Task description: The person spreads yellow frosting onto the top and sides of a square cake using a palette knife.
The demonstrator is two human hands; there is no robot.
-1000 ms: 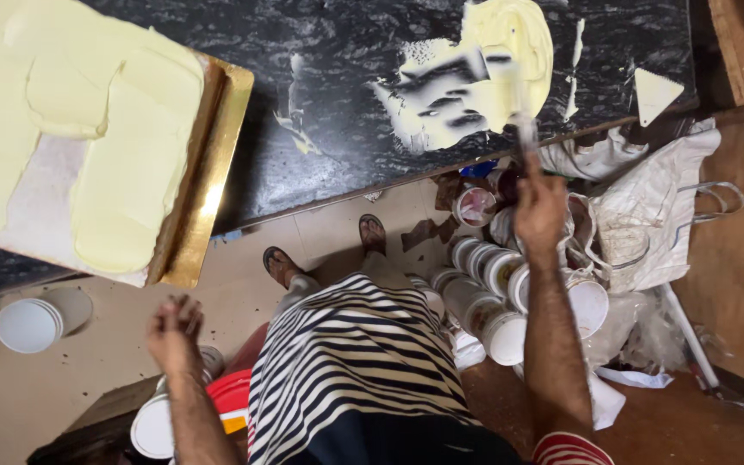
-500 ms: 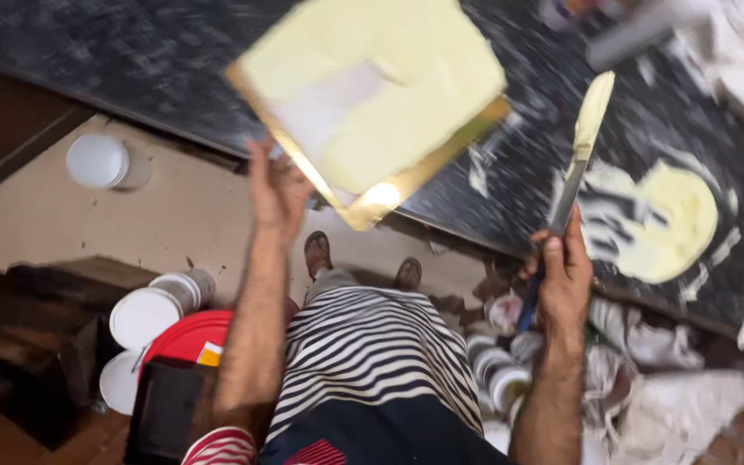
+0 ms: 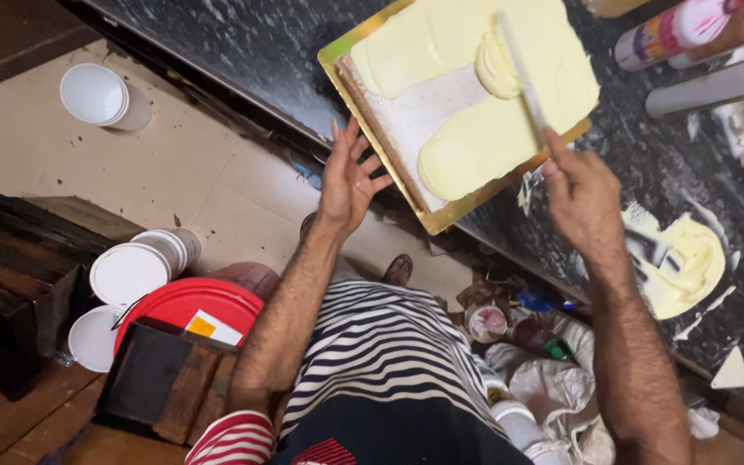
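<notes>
A cake [image 3: 475,95] partly covered in pale yellow cream sits on a gold board [image 3: 441,220] on the black marble counter [image 3: 243,60]. My left hand [image 3: 350,176] has its fingers spread against the board's near edge. My right hand [image 3: 580,194] grips a long spatula [image 3: 520,65] whose blade lies flat on the cream on top of the cake. A bare white strip of cake shows between the creamed areas.
A smear of cream [image 3: 678,263] lies on the counter at the right. Bottles [image 3: 691,26] stand at the top right. On the floor sit white tubs [image 3: 131,271], a red lid [image 3: 187,301], a dark wooden box [image 3: 161,379] and crumpled bags [image 3: 553,379].
The view swung round. My right hand brought the spatula from the cream smear on the counter up onto the cake. My left hand rose from my side to the board's edge.
</notes>
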